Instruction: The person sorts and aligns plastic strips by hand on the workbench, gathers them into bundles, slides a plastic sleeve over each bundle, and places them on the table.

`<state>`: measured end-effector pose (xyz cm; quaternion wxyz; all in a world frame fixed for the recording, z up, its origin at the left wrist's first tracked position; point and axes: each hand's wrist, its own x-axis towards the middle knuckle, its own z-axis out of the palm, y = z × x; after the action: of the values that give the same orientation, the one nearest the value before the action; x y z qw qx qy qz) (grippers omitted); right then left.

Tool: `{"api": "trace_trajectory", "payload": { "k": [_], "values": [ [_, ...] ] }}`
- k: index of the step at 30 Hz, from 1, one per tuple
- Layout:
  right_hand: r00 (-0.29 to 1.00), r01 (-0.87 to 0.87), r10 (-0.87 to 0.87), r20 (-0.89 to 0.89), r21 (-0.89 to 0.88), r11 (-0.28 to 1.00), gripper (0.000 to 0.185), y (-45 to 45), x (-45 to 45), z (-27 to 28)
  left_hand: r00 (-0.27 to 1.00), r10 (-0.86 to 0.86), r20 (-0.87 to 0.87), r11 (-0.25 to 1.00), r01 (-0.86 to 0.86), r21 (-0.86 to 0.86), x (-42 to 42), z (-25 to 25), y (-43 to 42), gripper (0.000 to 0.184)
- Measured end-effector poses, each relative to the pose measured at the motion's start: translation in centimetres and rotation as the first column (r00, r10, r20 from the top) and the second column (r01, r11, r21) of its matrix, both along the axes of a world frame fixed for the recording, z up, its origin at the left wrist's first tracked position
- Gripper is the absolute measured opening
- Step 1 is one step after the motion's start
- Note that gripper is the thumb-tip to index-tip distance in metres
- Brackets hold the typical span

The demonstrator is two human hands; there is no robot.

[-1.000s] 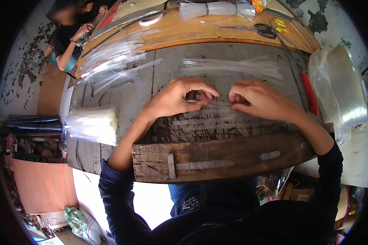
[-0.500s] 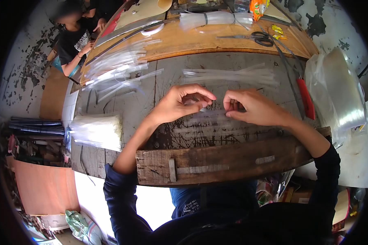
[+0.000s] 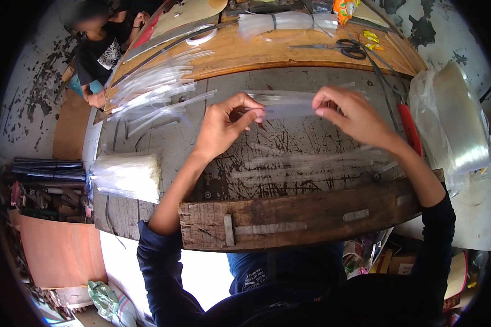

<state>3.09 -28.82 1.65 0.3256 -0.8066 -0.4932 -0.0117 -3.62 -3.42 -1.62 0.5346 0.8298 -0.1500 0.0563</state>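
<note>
Between my two hands a clear plastic strip (image 3: 289, 109) is stretched, blurred and see-through. My left hand (image 3: 228, 124) pinches its left end between thumb and fingers. At its other end is my right hand (image 3: 353, 115), thumb and fingertips closed. Just behind them lies a loose pile of clear strips (image 3: 289, 96), partly covered by the hands. More clear strips (image 3: 316, 163) are scattered on the scratched grey tabletop (image 3: 229, 158), between my hands and a thick wooden plank (image 3: 311, 220) at the near edge.
Clear strips (image 3: 153, 92) spread at left, above a neat strip bundle (image 3: 128, 174). At the back are scissors (image 3: 350, 49), a tape roll (image 3: 202, 35) and a tied bundle (image 3: 289, 24). A red-handled tool (image 3: 409, 129) and large plastic roll (image 3: 453, 120) stand right. Another person (image 3: 95, 54) sits far left.
Both hands have moved away from me and the right hand has shifted right, widening the gap between them. The strip now spans that gap. The other person's hands have moved.
</note>
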Motion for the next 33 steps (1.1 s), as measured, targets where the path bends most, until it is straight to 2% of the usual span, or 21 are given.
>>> {"api": "trace_trajectory", "payload": {
  "k": [2,4,6,7,8,9,10,12,13,15,16,18,19,22,24,28,31,33],
  "values": [
    [0.987,0.095,-0.103,-0.124,-0.067,0.993,0.009,-0.5,0.6,0.5,0.999,0.047,0.012,0.999,-0.047,-0.023,0.4,-0.1,0.0,0.012],
    [0.988,0.113,-0.118,-0.097,-0.058,0.992,0.011,-0.3,1.2,0.0,0.996,0.080,0.035,0.997,-0.080,-0.008,1.2,-0.6,0.3,0.012],
    [0.984,0.172,-0.170,-0.058,0.033,0.985,0.013,0.0,1.3,-0.7,0.992,0.112,0.052,0.994,-0.113,0.005,1.5,-0.5,0.3,0.013],
    [0.983,0.173,-0.171,-0.062,0.031,0.984,0.013,0.0,1.0,-0.6,0.973,0.167,0.162,0.970,-0.191,0.148,1.5,0.3,0.2,0.015],
    [0.957,0.184,-0.184,0.223,0.018,0.983,0.015,0.1,0.6,-0.3,0.939,0.201,0.281,0.919,-0.279,0.278,1.4,0.7,0.3,0.016],
    [0.853,0.197,-0.176,0.492,0.010,0.980,0.016,0.2,0.1,0.1,0.926,0.191,0.325,0.903,-0.296,0.312,1.5,0.4,0.7,0.018],
    [0.852,0.196,-0.175,0.493,0.010,0.981,0.016,0.2,-0.8,0.6,0.925,0.193,0.327,0.902,-0.298,0.311,1.2,0.6,0.9,0.018],
    [0.986,-0.065,0.109,0.130,-0.299,0.952,0.018,0.2,-2.8,1.2,0.866,0.130,0.483,0.821,-0.367,0.437,0.4,1.1,1.1,0.021],
    [0.985,-0.066,0.109,0.131,-0.295,0.953,0.018,0.2,-3.4,0.9,0.865,0.128,0.484,0.819,-0.368,0.440,0.3,1.2,1.1,0.021],
    [0.988,-0.154,0.148,-0.044,-0.319,0.935,0.021,0.3,-4.1,0.1,0.961,-0.152,0.231,0.953,0.080,0.292,0.1,1.4,1.0,0.025],
    [0.988,-0.153,0.145,-0.048,-0.319,0.936,0.021,0.4,-4.1,0.2,0.962,-0.155,0.227,0.953,0.084,0.292,-0.2,1.6,0.5,0.025],
    [0.961,-0.226,0.142,-0.239,-0.371,0.901,0.019,0.6,-3.9,0.7,0.921,-0.378,-0.096,0.891,0.390,0.232,-0.8,2.0,-0.8,0.030],
    [0.960,-0.226,0.141,-0.244,-0.371,0.901,0.019,0.5,-3.9,0.7,0.893,-0.449,0.034,0.852,0.416,0.317,-0.7,1.1,-1.0,0.033],
    [0.949,-0.224,0.128,-0.286,-0.331,0.917,0.018,0.4,-3.8,0.6,0.899,-0.436,-0.038,0.872,0.433,0.229,-0.4,0.4,-0.5,0.036],
    [0.931,-0.185,0.055,-0.360,-0.338,0.923,0.016,0.4,-3.6,0.7,0.903,-0.429,-0.030,0.877,0.424,0.225,-0.5,0.4,-0.5,0.035],
    [0.952,-0.144,0.046,-0.301,-0.311,0.939,0.014,0.4,-3.2,0.6,0.909,-0.411,-0.066,0.894,0.417,0.164,-0.6,0.5,-0.6,0.032],
    [0.917,-0.141,0.007,-0.398,-0.308,0.941,0.012,0.4,-2.9,0.7,0.916,-0.398,-0.058,0.904,0.402,0.147,-0.5,0.4,-0.6,0.031],
    [0.902,-0.083,0.007,-0.432,-0.157,0.984,0.011,0.4,-2.7,0.1,0.923,-0.379,-0.059,0.914,0.384,0.132,-0.6,0.3,-0.6,0.031]
  ]
}}
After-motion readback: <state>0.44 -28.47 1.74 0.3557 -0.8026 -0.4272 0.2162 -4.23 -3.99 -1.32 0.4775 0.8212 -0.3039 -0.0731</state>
